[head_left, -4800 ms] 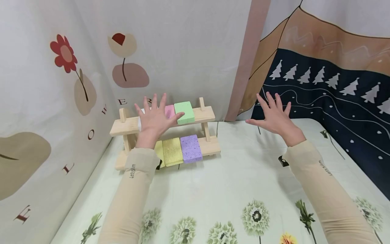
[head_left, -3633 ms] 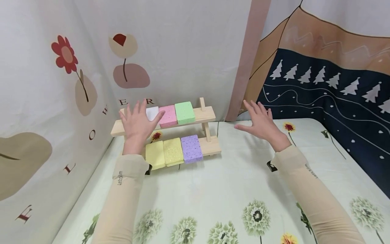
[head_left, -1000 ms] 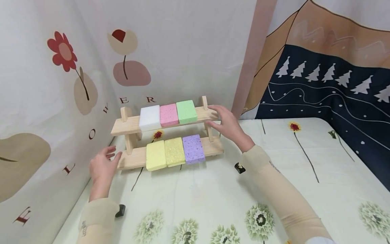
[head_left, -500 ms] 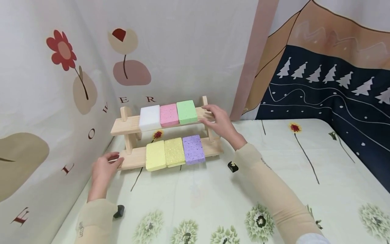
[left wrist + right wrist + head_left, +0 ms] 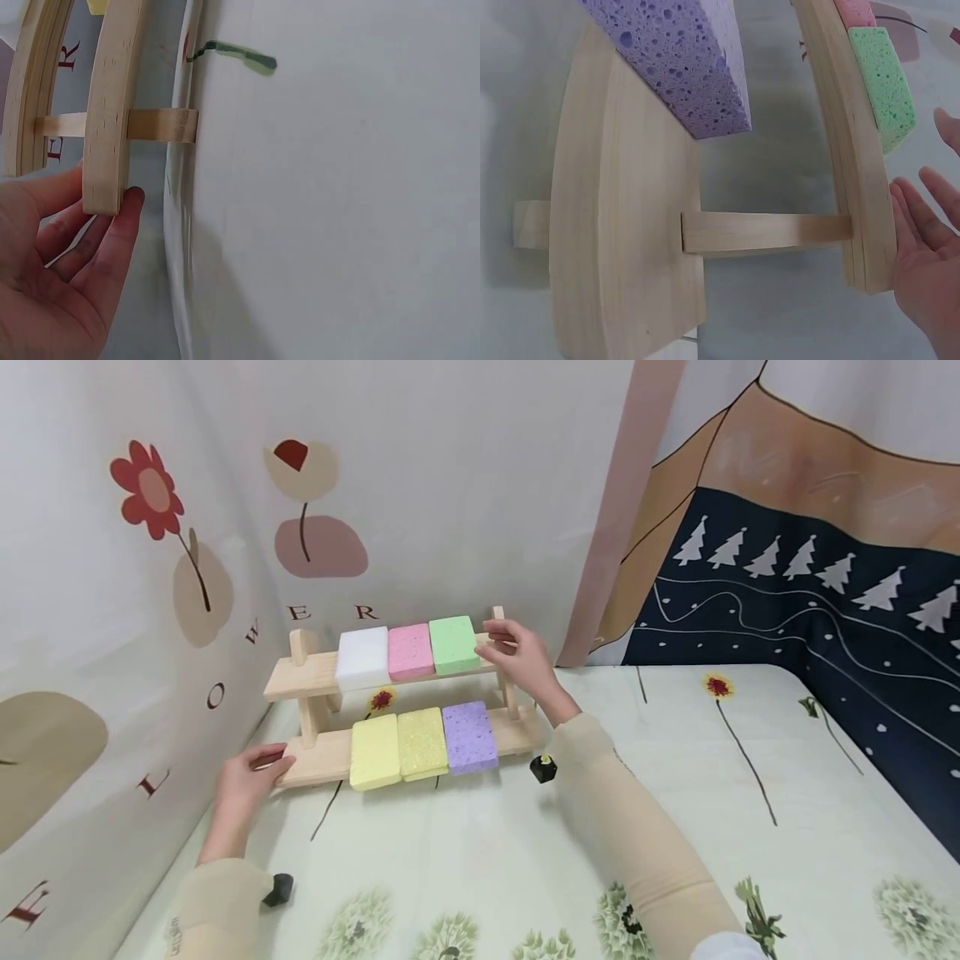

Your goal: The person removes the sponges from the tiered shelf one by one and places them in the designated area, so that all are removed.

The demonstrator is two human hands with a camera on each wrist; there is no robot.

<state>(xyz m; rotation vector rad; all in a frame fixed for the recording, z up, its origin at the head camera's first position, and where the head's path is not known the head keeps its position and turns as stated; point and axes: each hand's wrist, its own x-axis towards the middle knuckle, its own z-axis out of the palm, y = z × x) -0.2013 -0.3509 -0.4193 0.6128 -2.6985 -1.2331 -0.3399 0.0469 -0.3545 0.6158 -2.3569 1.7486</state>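
Note:
A two-tier wooden rack (image 5: 306, 677) stands near the back left, bearing rectangular sponges. White (image 5: 363, 657), pink (image 5: 410, 652) and green sponges (image 5: 453, 643) lie along its upper shelf. On the lower shelf are a pale yellow sponge (image 5: 376, 752), a speckled yellow sponge (image 5: 422, 742) and a purple sponge (image 5: 470, 737). My left hand (image 5: 243, 785) pinches the lower shelf's left end, fingers on both faces of the board (image 5: 109, 112) in the left wrist view. My right hand (image 5: 527, 668) is at the upper shelf's right end, thumb and fingers apart beside the green sponge.
White cloth walls (image 5: 465, 468) with printed flowers stand close behind and left of the rack. A dark tree-printed cloth (image 5: 750, 610) hangs at the right. Flower-printed cloth (image 5: 465, 852) covers the tabletop. Small black wrist devices (image 5: 543, 768) sit below both hands.
Both hands have come down from a spread pose in the air. The left hand took hold of the lower shelf's end. The right moved left to the green sponge. The sponges keep their places.

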